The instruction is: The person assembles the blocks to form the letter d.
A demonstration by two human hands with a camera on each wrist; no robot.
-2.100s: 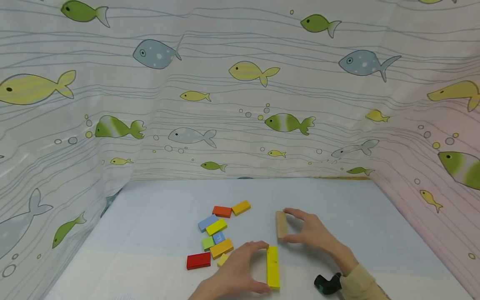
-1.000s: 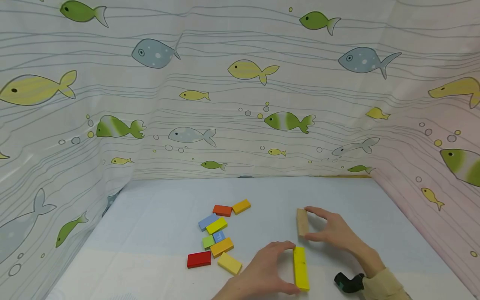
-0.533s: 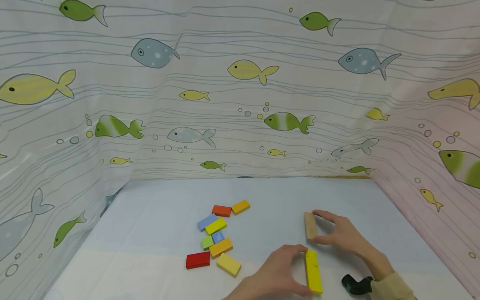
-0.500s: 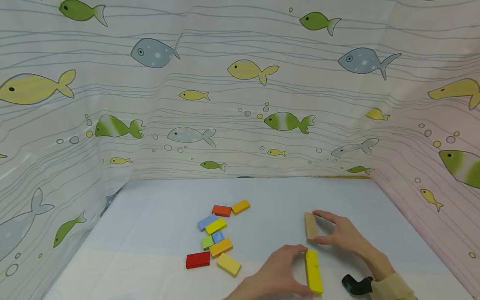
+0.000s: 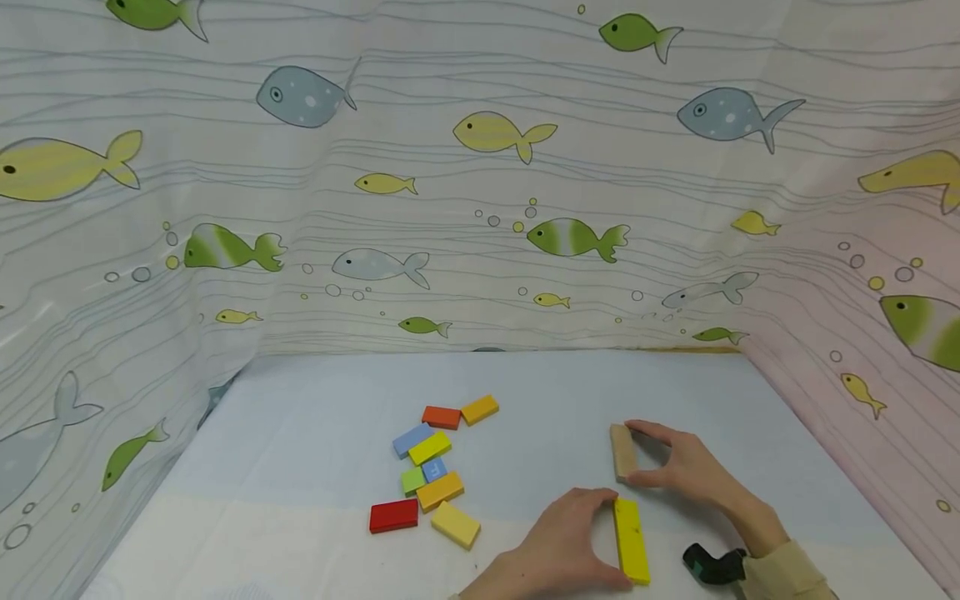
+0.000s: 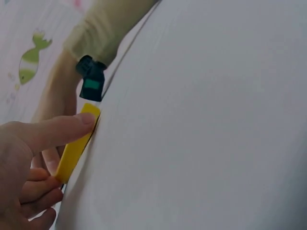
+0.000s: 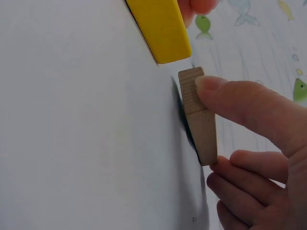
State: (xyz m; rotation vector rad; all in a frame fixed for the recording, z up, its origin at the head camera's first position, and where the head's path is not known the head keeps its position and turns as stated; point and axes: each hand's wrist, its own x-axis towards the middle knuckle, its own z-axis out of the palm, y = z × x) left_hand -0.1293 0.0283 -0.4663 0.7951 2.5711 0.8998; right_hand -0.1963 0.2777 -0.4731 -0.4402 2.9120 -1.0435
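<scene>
My left hand (image 5: 558, 537) pinches a long bright yellow block (image 5: 632, 543) by its two ends, between thumb and fingertips. Just beyond it, my right hand (image 5: 693, 473) holds a plain wooden block (image 5: 623, 454) the same way. The two blocks are apart, roughly end to end, on or just above the white table. In the left wrist view the thumb lies on the near end of the yellow block (image 6: 76, 148). The right wrist view shows the thumb on one end of the wooden block (image 7: 199, 115) and fingertips at the other.
Several coloured blocks lie left of my hands: red (image 5: 393, 516), pale yellow (image 5: 455, 525), orange (image 5: 441, 491), green (image 5: 412, 481), blue (image 5: 412, 441), yellow (image 5: 430, 448) and orange-red (image 5: 441, 417). A dark wrist device (image 5: 712, 565) sits at the right sleeve. A fish-patterned curtain (image 5: 480, 167) encloses the table.
Both hands have moved right with their blocks, which stay gripped, and have slowed almost to a stop over the last half second. The pale yellow block is now uncovered. The other blocks stay put.
</scene>
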